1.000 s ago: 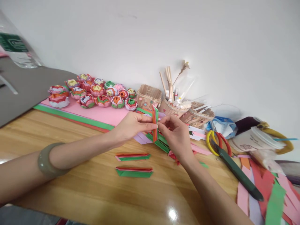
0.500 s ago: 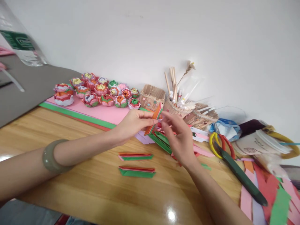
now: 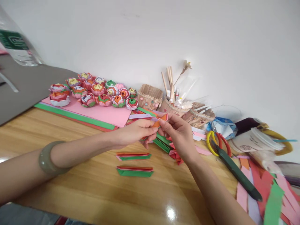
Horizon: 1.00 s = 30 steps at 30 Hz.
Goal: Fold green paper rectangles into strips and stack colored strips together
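Between both hands, above the wooden table (image 3: 93, 184), is an orange folded paper strip (image 3: 157, 123), partly covered by the fingers. My left hand (image 3: 138, 130) pinches its near left end. My right hand (image 3: 179, 131) grips its other end with thumb and fingers. Below them on the table lie two folded paper stacks, an upper one (image 3: 133, 156) and a lower one (image 3: 135, 171), each with red over green. Behind and beneath the hands is a pile of folded green strips (image 3: 162, 143), with red and pink folded pieces (image 3: 176, 156) beside it.
Several paper flowers (image 3: 104, 99) stand on pink paper sheets (image 3: 103, 115) at the back left. Decorated baskets (image 3: 150, 95) line the wall. To the right are scissors (image 3: 219, 142), a dark green cutter-like tool (image 3: 239, 172), a white tub (image 3: 248, 143) and coloured paper strips (image 3: 274, 200).
My right hand has closed on the paper strip, where its fingers were apart from it before. The strip has turned and dropped slightly. The whole view has shifted a little.
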Motion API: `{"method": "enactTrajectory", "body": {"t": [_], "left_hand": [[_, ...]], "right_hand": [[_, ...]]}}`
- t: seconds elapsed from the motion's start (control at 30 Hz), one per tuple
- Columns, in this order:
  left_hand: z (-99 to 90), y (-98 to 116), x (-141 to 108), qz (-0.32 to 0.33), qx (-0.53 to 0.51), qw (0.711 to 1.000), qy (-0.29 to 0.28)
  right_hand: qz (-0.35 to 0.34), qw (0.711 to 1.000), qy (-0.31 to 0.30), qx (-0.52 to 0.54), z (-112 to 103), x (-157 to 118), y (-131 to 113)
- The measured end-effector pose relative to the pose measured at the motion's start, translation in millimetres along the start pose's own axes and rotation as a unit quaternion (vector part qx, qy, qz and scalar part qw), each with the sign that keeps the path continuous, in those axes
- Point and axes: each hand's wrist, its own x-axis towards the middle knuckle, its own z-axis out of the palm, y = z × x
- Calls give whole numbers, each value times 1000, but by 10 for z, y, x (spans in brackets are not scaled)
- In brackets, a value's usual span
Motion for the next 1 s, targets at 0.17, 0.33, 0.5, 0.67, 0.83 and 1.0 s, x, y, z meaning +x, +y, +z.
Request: {"method": "enactTrajectory", "body": {"t": [0.17, 0.33, 0.5, 0.67, 0.83, 1.0], "left_hand": [[-10, -33, -5, 14, -77, 997, -11], [-18, -33, 5, 28, -125, 992, 10], [-11, -32, -5, 17, -157, 987, -4], [5, -21, -10, 20, -179, 983, -14], [18, -27, 3, 33, -203, 978, -17], [14, -28, 7, 32, -228, 973, -22]], "right_hand": [[-146, 976, 79, -144, 11, -36, 73], [-215, 941, -45, -258, 14, -72, 78], [-218, 938, -81, -257, 70, -64, 108], [-210, 940, -58, -262, 55, -61, 134], [-200, 943, -46, -263, 45, -80, 125], [-201, 941, -91, -256, 78, -91, 111]]}}
